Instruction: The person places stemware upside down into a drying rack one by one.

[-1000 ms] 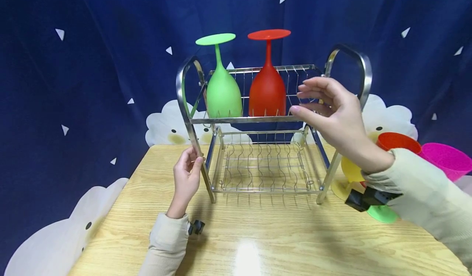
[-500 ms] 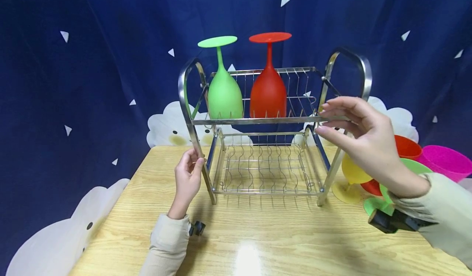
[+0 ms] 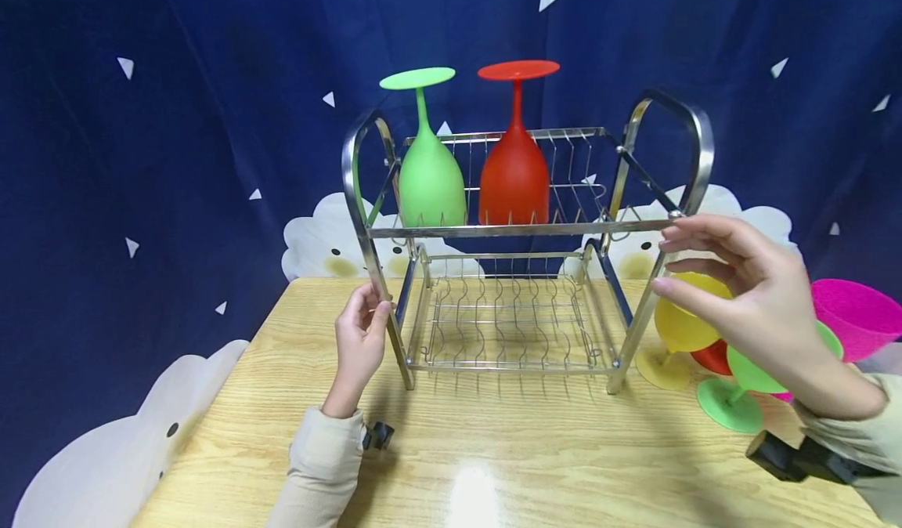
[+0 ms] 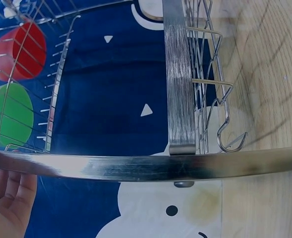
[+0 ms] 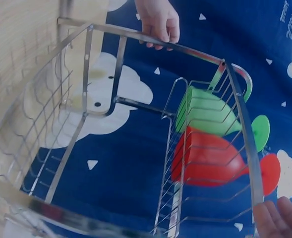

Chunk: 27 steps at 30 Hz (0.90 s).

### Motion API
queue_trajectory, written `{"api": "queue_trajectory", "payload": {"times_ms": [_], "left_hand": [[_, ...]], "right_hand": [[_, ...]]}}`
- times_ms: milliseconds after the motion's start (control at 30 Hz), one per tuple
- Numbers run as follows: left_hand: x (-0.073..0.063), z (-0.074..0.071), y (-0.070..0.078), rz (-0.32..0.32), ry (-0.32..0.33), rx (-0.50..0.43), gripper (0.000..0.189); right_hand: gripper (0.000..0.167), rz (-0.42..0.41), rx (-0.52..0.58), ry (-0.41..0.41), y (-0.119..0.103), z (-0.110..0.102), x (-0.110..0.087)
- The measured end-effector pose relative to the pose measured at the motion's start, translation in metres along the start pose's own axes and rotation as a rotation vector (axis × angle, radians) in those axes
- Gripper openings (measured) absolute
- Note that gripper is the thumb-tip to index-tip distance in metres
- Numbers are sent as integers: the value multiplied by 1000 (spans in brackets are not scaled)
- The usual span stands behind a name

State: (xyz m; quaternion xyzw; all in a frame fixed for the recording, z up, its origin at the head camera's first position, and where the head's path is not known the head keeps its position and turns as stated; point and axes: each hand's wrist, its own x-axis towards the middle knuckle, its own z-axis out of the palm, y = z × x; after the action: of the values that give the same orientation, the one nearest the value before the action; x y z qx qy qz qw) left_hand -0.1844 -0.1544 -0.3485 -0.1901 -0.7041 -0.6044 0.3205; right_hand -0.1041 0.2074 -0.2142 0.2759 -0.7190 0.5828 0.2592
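Note:
A two-tier metal dish rack (image 3: 493, 232) stands on the table. On its upper tier a green goblet (image 3: 431, 179) and a red goblet (image 3: 514, 179) sit upside down, side by side. My left hand (image 3: 361, 344) holds the rack's left front leg between thumb and fingers. Just right of the rack, my right hand (image 3: 757, 305) is raised with fingers loosely bent and nothing in them. Behind and below it stands a yellow goblet (image 3: 683, 324), with another green goblet (image 3: 729, 409) partly covered by the hand. In the right wrist view, fingertips (image 5: 284, 215) show near the rack's frame.
A pink goblet (image 3: 856, 316) stands at the far right, and a red piece (image 3: 713, 357) shows behind the yellow and green ones. The rack's lower tier (image 3: 507, 309) holds nothing. A dark blue curtain (image 3: 176, 160) hangs behind the wooden table (image 3: 535, 450).
My right hand has moved right and down, away from the upper tier beside the red goblet to the goblets at the right. My left hand stays on the rack leg.

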Motion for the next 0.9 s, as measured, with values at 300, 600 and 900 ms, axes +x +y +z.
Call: {"api": "queue_trajectory", "payload": {"times_ms": [300,600,900], "left_hand": [[2,5,25,7,-11,11,14],[1,4,24,3,-11,25,15],[1,2,25,10,-13,19,14]], "right_hand": [[57,71,-226,42,17,-25,-18],[56,172,-382,97,35,-44,-36],[55,328,-506,144,53,-65,-57]]}}
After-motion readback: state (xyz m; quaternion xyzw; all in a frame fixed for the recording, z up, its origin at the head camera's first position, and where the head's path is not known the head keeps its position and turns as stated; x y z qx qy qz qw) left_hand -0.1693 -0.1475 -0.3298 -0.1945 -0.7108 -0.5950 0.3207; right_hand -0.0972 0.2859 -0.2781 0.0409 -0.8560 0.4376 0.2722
